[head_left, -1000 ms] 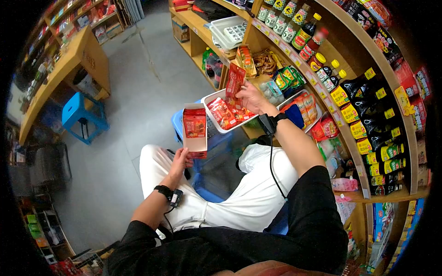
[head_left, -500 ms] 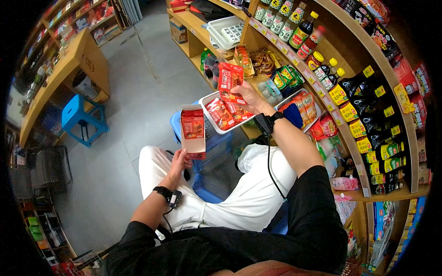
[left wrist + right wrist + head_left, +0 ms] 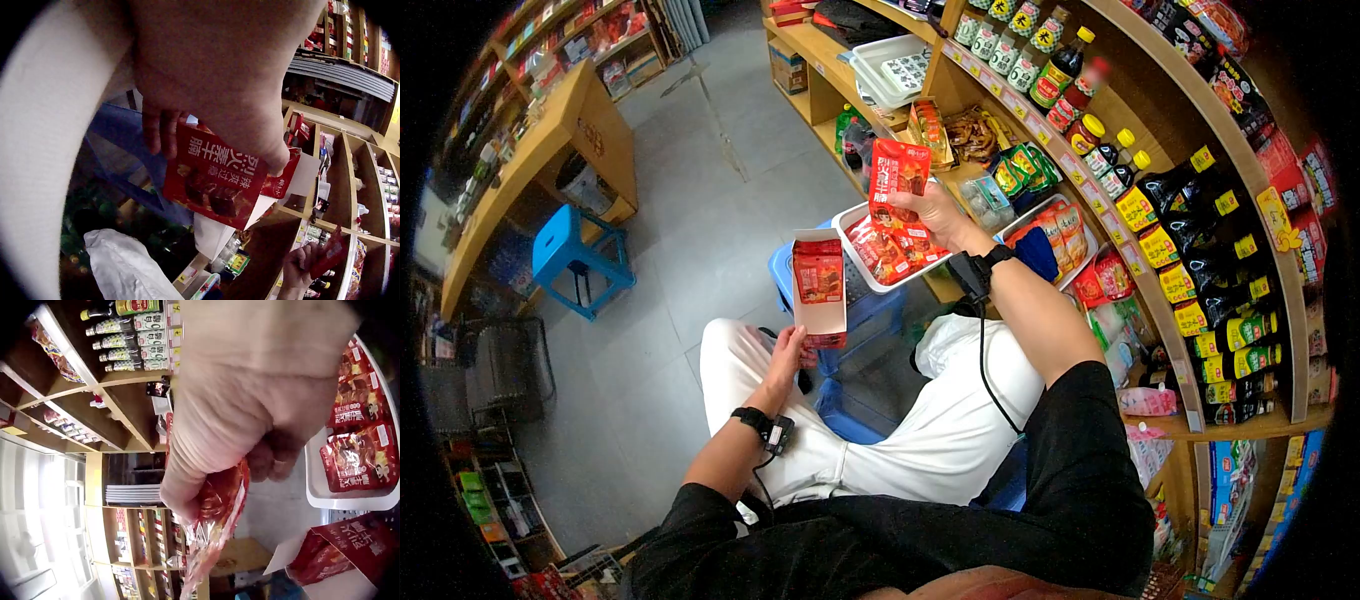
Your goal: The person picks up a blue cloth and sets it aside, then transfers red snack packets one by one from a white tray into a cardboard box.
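My left hand (image 3: pixel 787 356) grips the lower end of an open red-and-white cardboard box (image 3: pixel 828 318), thumb on its near edge. Red snack packets (image 3: pixel 819 274) lie inside the box. In my right hand (image 3: pixel 941 216) a shiny red snack packet (image 3: pixel 897 172) is pinched between thumb and fingers, its printed front facing up in the head view. It is held above a white tray (image 3: pixel 881 289), which contains several more red packets (image 3: pixel 358 458). The box stands just left of the tray, and the right wrist view shows its flaps (image 3: pixel 289 551) spread.
Blue stools stand under the tray and at the left, the latter a blue stool (image 3: pixel 580 245) on the grey floor. To the right, a curved wooden shelf (image 3: pixel 1100 215) carries bottles and sauce pouches. Another tray of orange packets (image 3: pixel 1065 235) sits beside my right forearm.
The packet in my right hand has turned from a slant to face up more fully and shifted slightly left. My left hand and the box have barely moved.
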Tool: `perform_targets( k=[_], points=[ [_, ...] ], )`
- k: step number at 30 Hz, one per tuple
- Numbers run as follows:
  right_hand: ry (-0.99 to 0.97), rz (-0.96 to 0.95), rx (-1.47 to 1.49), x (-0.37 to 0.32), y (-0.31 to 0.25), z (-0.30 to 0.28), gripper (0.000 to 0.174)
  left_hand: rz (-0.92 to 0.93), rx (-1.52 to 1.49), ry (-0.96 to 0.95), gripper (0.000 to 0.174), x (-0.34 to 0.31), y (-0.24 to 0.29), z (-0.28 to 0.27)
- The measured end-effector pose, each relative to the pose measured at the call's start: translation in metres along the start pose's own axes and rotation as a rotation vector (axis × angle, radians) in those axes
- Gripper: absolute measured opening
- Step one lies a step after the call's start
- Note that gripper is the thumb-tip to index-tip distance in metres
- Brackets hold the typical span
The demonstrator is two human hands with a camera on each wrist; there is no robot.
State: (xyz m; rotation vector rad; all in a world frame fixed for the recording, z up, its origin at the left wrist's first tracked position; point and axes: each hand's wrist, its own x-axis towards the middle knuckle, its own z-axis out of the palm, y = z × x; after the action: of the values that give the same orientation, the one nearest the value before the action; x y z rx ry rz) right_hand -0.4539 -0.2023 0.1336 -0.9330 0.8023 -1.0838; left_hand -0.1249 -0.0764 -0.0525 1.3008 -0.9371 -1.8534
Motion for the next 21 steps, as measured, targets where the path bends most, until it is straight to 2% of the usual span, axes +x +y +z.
perform_targets(
  k=[4,8,11,14,17,18,21],
  points=[
    [-0.017,0.022,-0.042,0.000,0.003,0.006,0.033,-0.006,0.006,-0.001,0.062,0.005,-0.006,-0.004],
    [0.060,0.106,0.125,0.003,0.006,0.012,0.029,0.000,0.012,-0.002,0.064,0.003,-0.004,-0.002],
    [0.080,0.078,0.036,0.006,0.014,0.010,0.024,-0.004,0.006,0.002,0.064,0.003,-0.003,-0.001],
    [-0.027,-0.010,-0.172,0.012,0.028,0.004,0.018,-0.002,0.000,0.003,0.063,0.001,0.000,0.000],
    [-0.043,-0.030,-0.302,0.021,0.038,-0.007,0.019,0.001,-0.003,0.006,0.061,0.002,-0.002,0.000],
    [0.015,0.007,-0.231,0.018,0.035,0.002,0.020,0.003,-0.005,0.006,0.061,0.002,-0.001,0.000],
    [0.011,0.019,-0.134,0.023,0.039,0.003,0.024,-0.002,-0.013,0.003,0.059,0.003,-0.002,-0.001]
  ],
)
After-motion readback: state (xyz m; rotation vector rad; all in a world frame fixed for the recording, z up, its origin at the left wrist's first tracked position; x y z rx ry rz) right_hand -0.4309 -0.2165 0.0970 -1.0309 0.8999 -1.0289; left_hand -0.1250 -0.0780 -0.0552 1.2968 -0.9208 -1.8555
